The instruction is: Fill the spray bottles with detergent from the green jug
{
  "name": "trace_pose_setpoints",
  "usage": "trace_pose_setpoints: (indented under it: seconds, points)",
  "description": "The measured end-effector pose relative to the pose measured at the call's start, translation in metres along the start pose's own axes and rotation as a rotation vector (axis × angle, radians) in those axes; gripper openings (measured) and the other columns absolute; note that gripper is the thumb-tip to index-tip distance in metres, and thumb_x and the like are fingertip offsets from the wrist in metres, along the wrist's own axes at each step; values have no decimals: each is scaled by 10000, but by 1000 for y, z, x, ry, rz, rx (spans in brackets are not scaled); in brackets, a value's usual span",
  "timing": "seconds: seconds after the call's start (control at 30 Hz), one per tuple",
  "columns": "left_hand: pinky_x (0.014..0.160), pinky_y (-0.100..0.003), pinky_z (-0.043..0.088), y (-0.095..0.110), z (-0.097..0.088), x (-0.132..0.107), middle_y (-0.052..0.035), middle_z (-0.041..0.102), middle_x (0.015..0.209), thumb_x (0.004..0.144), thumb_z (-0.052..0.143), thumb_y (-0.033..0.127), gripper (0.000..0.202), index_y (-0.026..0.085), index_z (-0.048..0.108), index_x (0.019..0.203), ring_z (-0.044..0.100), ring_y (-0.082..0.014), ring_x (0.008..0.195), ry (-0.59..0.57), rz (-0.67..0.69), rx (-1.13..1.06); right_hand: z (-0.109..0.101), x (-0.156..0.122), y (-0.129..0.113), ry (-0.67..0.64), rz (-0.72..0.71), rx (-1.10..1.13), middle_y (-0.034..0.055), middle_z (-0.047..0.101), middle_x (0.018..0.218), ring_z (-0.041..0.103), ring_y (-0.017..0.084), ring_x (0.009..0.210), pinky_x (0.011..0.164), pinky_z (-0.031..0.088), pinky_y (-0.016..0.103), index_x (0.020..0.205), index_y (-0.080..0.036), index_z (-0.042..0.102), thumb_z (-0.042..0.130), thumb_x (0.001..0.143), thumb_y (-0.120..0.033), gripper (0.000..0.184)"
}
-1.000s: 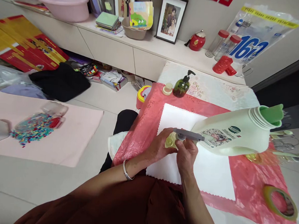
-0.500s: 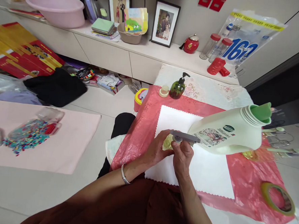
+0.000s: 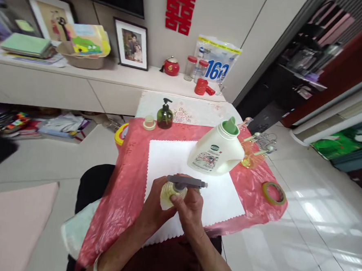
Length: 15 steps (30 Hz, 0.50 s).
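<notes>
Over a white sheet [image 3: 223, 195] on a red plastic-covered table [image 3: 128, 189], I hold a small clear bottle of yellowish liquid [image 3: 167, 190]. My left hand [image 3: 152, 207] wraps round the bottle's body. My right hand [image 3: 189, 207] pinches its grey pump top [image 3: 186, 181] at the neck. A large white jug with a green spout [image 3: 217, 148] stands just beyond on the sheet.
A dark green pump bottle [image 3: 164, 115] and a small cream lid [image 3: 149, 122] sit at the table's far edge. A roll of green tape [image 3: 274, 193] lies at the right. Clear glass items [image 3: 254, 148] stand behind the jug. A cabinet shelf holds frames, jars and a red pot [image 3: 171, 66].
The view has swung right and pulled back, so the jug looks farther off and upright. Both hands stay on the small bottle and its pump top.
</notes>
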<state>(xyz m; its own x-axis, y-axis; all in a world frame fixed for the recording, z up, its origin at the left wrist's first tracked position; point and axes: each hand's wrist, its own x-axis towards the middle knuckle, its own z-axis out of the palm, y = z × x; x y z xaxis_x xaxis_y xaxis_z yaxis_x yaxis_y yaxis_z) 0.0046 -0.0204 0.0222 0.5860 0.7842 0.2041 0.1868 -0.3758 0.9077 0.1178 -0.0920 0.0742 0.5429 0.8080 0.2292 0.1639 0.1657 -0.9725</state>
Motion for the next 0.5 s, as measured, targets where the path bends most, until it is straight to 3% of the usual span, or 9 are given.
trace_pose_setpoints:
  seconds: [0.17,0.27,0.37,0.5]
  points:
    - [1152,-588,480,18,-14,2,-120,468,1459,781,771,261,745,305,466,1460,473,-369,1414,-177,-7,-116,-38,-2,-17,-284,139,105,71,569,1348,549,241,1281,1118,495,368,1464,-254,583,786,867,-413,650]
    - [1155,-589,487,26,-15,2,-113,336,1553,755,789,203,891,384,396,1534,365,-391,1499,-363,-14,-187,-62,-8,-24,-355,191,73,69,506,1430,528,250,1306,1137,487,405,1537,-279,502,827,825,-367,788]
    - [1176,-580,472,34,-8,3,-88,259,1587,811,763,204,977,473,243,1593,360,-356,1512,-508,-3,-305,-83,-18,-25,-326,195,-20,91,521,1409,556,259,1261,1108,512,413,1531,-253,510,852,797,-343,815]
    - [1241,-575,387,42,5,6,-61,237,1593,894,727,295,967,524,111,1604,309,-313,1541,-522,9,-411,-114,-37,-6,-59,184,-79,117,508,1413,514,274,1323,1100,516,386,1536,-228,491,856,795,-373,839]
